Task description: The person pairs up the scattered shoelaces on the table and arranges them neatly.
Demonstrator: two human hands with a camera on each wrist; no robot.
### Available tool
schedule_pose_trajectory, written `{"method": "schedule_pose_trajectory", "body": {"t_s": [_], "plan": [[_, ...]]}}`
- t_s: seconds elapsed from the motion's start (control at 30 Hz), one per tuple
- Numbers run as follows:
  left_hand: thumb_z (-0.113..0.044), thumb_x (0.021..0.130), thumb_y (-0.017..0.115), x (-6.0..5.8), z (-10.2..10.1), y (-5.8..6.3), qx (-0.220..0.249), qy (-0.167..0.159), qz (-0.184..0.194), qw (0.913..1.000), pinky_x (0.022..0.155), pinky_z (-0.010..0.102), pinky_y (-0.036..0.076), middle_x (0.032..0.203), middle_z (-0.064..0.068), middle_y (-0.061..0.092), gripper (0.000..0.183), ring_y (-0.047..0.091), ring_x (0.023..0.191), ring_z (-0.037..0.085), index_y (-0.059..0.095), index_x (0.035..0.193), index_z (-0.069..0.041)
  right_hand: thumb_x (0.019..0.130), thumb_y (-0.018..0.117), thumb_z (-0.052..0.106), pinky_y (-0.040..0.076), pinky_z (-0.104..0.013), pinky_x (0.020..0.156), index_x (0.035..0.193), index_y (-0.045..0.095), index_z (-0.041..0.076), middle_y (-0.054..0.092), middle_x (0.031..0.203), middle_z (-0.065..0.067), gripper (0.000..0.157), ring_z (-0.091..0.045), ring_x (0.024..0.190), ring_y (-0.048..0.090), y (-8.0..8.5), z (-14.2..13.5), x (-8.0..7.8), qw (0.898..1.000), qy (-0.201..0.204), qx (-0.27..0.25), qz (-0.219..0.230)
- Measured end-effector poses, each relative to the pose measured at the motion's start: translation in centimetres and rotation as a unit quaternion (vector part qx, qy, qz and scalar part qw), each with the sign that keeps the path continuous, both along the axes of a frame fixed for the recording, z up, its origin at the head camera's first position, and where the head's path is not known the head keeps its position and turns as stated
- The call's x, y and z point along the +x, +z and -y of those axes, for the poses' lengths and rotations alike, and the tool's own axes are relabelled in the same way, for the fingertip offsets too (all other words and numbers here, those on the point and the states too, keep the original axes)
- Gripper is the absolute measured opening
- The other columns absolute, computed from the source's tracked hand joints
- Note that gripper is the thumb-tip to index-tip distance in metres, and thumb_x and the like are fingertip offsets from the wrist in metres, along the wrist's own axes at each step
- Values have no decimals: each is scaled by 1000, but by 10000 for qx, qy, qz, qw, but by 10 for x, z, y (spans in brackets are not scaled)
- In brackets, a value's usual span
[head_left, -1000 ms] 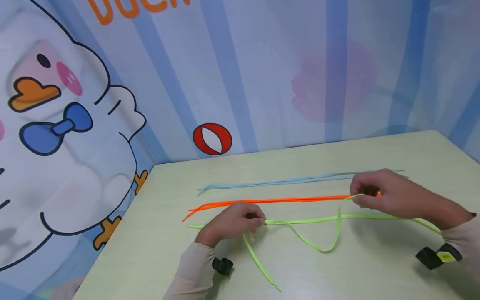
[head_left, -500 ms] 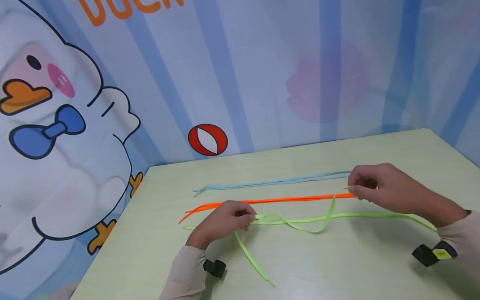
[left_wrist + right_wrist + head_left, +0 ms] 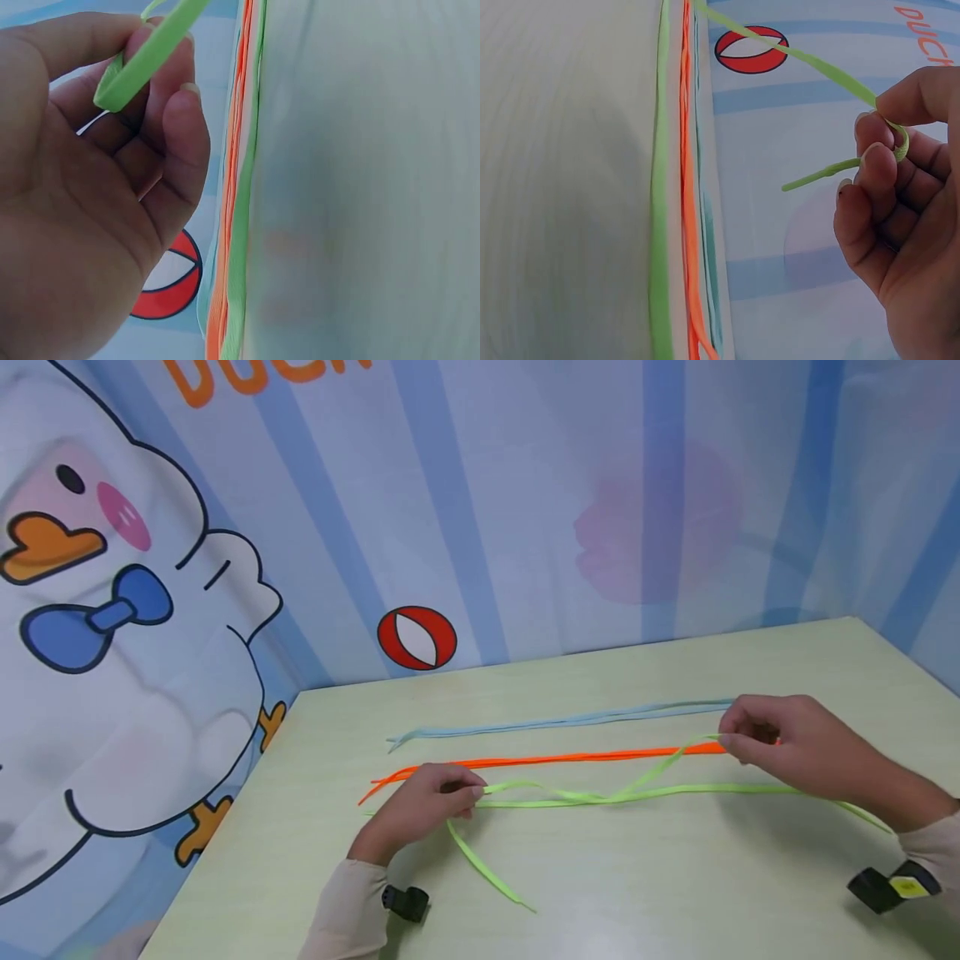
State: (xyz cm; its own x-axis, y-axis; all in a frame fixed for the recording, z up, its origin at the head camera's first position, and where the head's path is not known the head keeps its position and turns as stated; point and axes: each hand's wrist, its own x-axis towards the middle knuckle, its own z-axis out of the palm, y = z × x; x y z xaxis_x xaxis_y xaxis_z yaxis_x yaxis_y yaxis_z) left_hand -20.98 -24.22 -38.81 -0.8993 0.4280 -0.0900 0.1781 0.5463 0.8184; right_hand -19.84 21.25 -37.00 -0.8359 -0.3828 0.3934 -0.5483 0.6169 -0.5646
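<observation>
Between my hands a green shoelace [image 3: 663,766] sags in a shallow curve. My left hand [image 3: 423,806] pinches it between thumb and forefinger, and one loose end hangs down toward the tabletop. My right hand [image 3: 798,739] pinches it near the other end; in the right wrist view a short tip of the green lace [image 3: 821,174] sticks out past the curled fingers. Beneath it another green shoelace [image 3: 712,788] lies stretched along the table. Behind that run orange shoelaces [image 3: 570,759] and, farthest back, pale blue shoelaces [image 3: 525,727], both partly hidden by my hands.
The laces lie roughly parallel on a pale wooden table [image 3: 637,885]. A printed backdrop [image 3: 525,527] with a duck and a ball stands along the table's back edge. Small black cameras are strapped on both wrists.
My hands have spread apart, left hand moving left and right hand slightly right. The deep loop of the held green shoelace has straightened into a shallow curve. The view has shifted slightly.
</observation>
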Motion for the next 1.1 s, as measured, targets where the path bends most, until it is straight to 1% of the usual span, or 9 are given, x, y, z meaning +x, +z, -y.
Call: {"method": "schedule_pose_trajectory", "body": {"t_s": [0.17, 0.27, 0.33, 0.5, 0.6, 0.8, 1.1], "plan": [[-27, 100, 63, 0, 6, -2, 161, 207, 39, 9996, 83, 39, 52, 97, 13, 68, 25, 64, 87, 25, 72, 112, -7, 97, 67, 12, 39, -29, 54, 93, 64, 18, 58, 72, 7, 7, -14, 61, 51, -3, -5, 1, 9995, -108, -156, 237], [-26, 99, 64, 0, 10, -3, 276, 261, -1, 9993, 83, 40, 52, 94, 15, 68, 25, 64, 86, 27, 72, 112, -6, 98, 65, 15, 39, -30, 53, 94, 64, 17, 58, 72, 4, 4, -16, 61, 51, -4, -7, 1, 9987, -118, -275, 407], [-26, 99, 64, 0, 12, -4, 313, 325, -22, 9990, 84, 39, 52, 93, 15, 68, 26, 64, 86, 27, 72, 112, -5, 98, 65, 15, 39, -30, 53, 94, 64, 15, 58, 72, 2, 4, -17, 61, 51, -4, -7, 0, 9984, -107, -327, 444], [-26, 98, 66, -1, 19, -6, 387, 704, 88, 9967, 84, 36, 53, 98, 14, 69, 26, 65, 86, 24, 72, 113, -5, 98, 65, 15, 39, -30, 53, 95, 64, 14, 56, 69, -2, 4, -18, 59, 50, -5, -7, -2, 9981, -189, -356, 457], [-25, 98, 66, -1, 22, -5, 448, 873, 172, 9950, 84, 36, 52, 100, 15, 68, 25, 65, 86, 24, 72, 112, -5, 99, 65, 16, 38, -31, 53, 95, 64, 14, 54, 69, -2, 4, -18, 58, 49, -5, -7, -3, 9977, -244, -352, 519], [-28, 96, 69, -3, 28, -5, 432, 1032, 182, 9936, 81, 37, 51, 93, 15, 68, 26, 63, 84, 26, 72, 109, -6, 99, 65, 18, 38, -31, 53, 96, 64, 13, 52, 68, 2, 7, -19, 58, 48, -7, -9, -4, 9976, -319, -292, 537], [-29, 97, 68, -3, 34, -2, 293, 1258, 104, 9916, 81, 36, 51, 88, 12, 68, 25, 63, 84, 26, 73, 109, -8, 99, 65, 19, 38, -31, 53, 95, 63, 12, 51, 68, 0, 8, -18, 59, 47, -9, -11, -5, 9966, -532, -158, 600]]}}
